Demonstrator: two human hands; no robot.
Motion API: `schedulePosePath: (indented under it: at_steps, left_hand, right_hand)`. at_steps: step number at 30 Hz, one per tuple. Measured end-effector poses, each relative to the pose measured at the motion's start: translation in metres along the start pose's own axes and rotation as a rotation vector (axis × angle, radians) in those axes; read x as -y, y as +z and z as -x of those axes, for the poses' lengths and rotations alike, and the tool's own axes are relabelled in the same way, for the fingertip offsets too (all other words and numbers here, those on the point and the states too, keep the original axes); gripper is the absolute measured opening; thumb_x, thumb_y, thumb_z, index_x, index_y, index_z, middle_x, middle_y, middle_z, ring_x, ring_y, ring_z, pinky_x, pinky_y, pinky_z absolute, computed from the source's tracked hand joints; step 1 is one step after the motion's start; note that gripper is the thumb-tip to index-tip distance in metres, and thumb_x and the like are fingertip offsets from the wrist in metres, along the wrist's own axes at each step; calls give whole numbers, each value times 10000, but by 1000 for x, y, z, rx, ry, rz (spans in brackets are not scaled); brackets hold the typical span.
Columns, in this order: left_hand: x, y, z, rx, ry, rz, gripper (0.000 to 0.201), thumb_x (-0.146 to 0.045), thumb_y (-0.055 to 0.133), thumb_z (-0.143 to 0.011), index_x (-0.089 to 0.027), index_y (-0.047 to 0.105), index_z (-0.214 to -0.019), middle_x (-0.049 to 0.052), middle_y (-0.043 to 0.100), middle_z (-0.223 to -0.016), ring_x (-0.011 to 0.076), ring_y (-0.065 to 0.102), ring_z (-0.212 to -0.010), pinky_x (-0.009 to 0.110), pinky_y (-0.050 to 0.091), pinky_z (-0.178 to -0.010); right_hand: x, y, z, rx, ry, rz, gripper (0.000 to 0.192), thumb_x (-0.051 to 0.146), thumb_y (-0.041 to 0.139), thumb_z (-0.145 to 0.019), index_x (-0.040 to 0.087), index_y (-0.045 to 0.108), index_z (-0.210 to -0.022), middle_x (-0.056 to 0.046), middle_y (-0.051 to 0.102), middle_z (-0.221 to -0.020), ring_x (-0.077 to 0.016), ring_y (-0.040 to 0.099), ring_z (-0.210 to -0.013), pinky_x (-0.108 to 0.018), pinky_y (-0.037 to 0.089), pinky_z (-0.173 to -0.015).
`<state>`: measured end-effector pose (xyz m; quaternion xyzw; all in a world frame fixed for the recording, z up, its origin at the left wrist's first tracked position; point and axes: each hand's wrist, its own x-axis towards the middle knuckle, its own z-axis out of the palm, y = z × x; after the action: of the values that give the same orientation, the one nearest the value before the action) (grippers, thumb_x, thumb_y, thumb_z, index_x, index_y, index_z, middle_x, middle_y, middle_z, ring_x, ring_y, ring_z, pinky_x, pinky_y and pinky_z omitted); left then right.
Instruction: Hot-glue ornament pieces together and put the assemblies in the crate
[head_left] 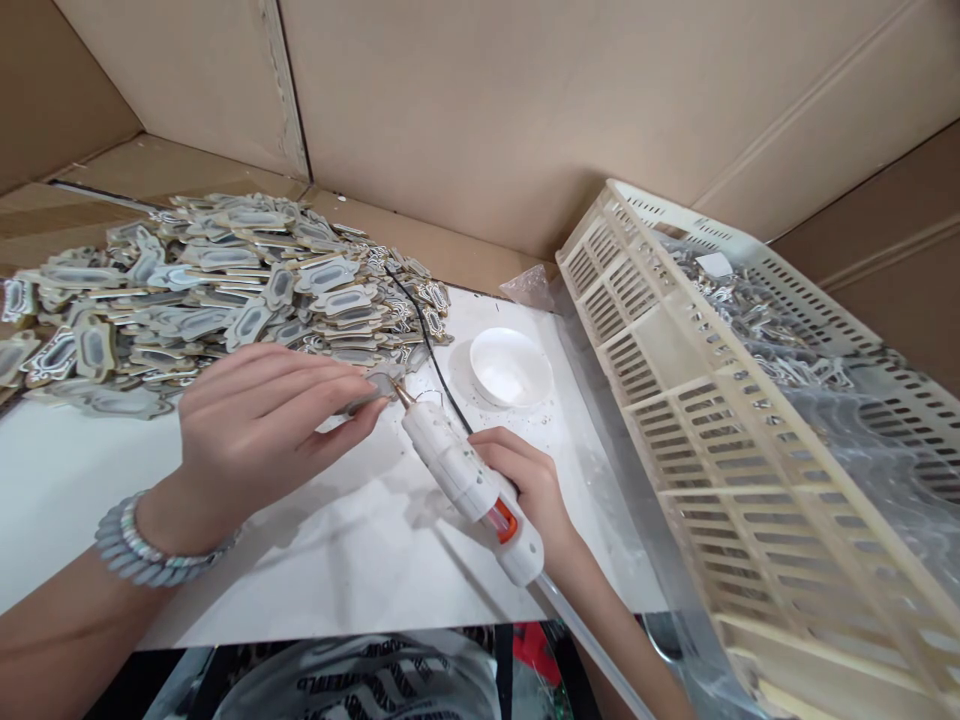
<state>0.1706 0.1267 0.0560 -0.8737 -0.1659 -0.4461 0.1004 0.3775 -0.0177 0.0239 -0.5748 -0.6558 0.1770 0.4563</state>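
Note:
My left hand (270, 430) pinches a small flat grey plate (383, 385) between thumb and fingers, above the white tabletop. My right hand (529, 480) is wrapped round the handle of a white glue gun (457, 465). Its metal nozzle touches or nearly touches the plate's right end; I cannot tell which. A clear glue stick (581, 635) sticks out of the gun's back end towards me. My left fingers cover much of the plate. Beyond my left hand lies a big heap of similar frame-shaped metal plates (225, 270), with grey centres and gold edges.
A white bowl (511, 368) stands past the gun. The black cord (427, 335) runs from the heap to the gun. On the right, a cream slotted crate (675, 420) holds small metal parts in clear plastic. A small plastic bag (527, 287) lies against the cardboard wall (465, 120).

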Motion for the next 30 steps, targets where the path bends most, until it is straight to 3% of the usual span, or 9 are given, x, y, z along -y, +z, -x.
schedulePosePath:
  at_steps: [6, 12, 15, 21, 26, 30]
  left_hand:
    - [1, -1, 1, 32, -57, -3, 87, -273, 724, -837, -269, 683, -761, -58, 769, -748, 153, 732, -680, 281, 553, -676]
    - [-1, 0, 1, -1, 21, 78, 100, -175, 743, -797, -233, 668, -827, -4, 773, -774, 169, 729, -717, 283, 534, -709]
    - [1, 0, 2, 23, -2, 135, 100, -186, 750, -803, -233, 667, -835, -6, 772, -795, 165, 726, -752, 281, 538, -758]
    - [19, -7, 3, -28, -224, 80, 69, -300, 720, -854, -233, 702, -852, -19, 766, -794, 159, 702, -737, 269, 540, -731]
    - [43, -20, -5, 67, -457, -104, 376, -549, 566, -923, -213, 725, -869, -9, 752, -857, 188, 696, -819, 285, 503, -778]
    - [72, -26, -16, 183, -616, -179, 547, -652, 471, -897, -175, 715, -1014, 12, 733, -952, 197, 670, -848, 326, 472, -903]
  right_hand:
    - [-3, 2, 2, -8, 17, -14, 127, 133, 590, -797, 203, 694, -815, -58, 712, -880, -175, 680, -754, -264, 547, -653]
    - [-8, 1, 1, -53, 14, -42, 115, 128, 609, -780, 208, 691, -786, -51, 710, -883, -172, 674, -745, -263, 534, -648]
    - [-7, -1, -2, -107, 10, -18, 57, 186, 664, -795, 206, 659, -742, -44, 695, -830, -173, 653, -705, -272, 518, -625]
    - [-1, -7, -3, -270, 317, -216, 153, 354, 671, -824, 215, 688, -886, 36, 562, -608, -133, 506, -516, -278, 428, -539]
    - [2, -7, 12, -500, 455, -456, 219, 410, 639, -878, 218, 680, -975, 76, 488, -530, -105, 421, -495, -268, 356, -564]
    - [2, -1, 25, -714, 568, -617, 231, 397, 715, -836, 232, 673, -992, 58, 598, -641, -88, 464, -521, -254, 373, -570]
